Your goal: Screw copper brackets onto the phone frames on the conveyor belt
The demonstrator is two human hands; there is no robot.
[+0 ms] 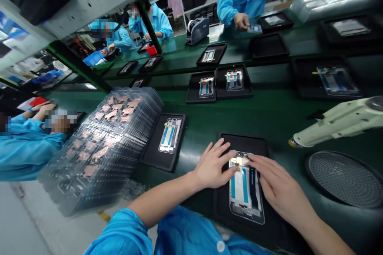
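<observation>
A phone chassis (239, 191) with blue strips and a black ribbon lies face-down or open in a black tray (221, 207) in front of me. My left hand (213, 165) reaches in from the left, its fingers spread, with thumb and index fingertips at the chassis's upper left corner. From the right, my right hand (279, 185) has its fingers stretched out, the tips touching the upper right corner near a shiny metallic piece (239, 161). The right thumb is mostly hidden. Neither hand lifts the chassis.
On my left rises a stack of clear plastic trays (98, 147) with copper-coloured pieces. Beside it sits another black tray (146, 155) with a phone chassis (170, 135). A pale lamp arm (338, 123) and round mesh disc (347, 179) stand right. Co-workers in blue sit across and left.
</observation>
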